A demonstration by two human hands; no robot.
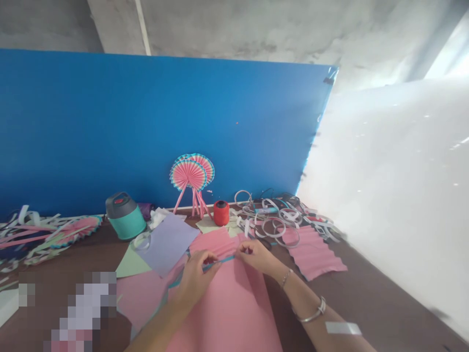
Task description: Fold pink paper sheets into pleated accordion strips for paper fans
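Note:
A large pink paper sheet [234, 308] lies in front of me, with a narrow blue strip [226, 259] along its far edge. My left hand [200, 274] pinches the left part of that strip between thumb and fingers. At its right end, my right hand [256, 255] is closed in a pinch at the sheet's far corner. Just beyond the hands rests a piece of pleated pink paper [214, 240]. A lilac sheet [168, 244] lies left of it, over light green paper [132, 261] and more pink paper [142, 296].
Finished round pink paper fans [190, 172] lean on the blue board [146, 122]. A red thread spool [221, 213] and a teal-grey container [126, 217] stand at the back. Curled white paper strips [274, 227] and pleated pink paper [315, 252] lie right. Another fan [78, 230] lies left.

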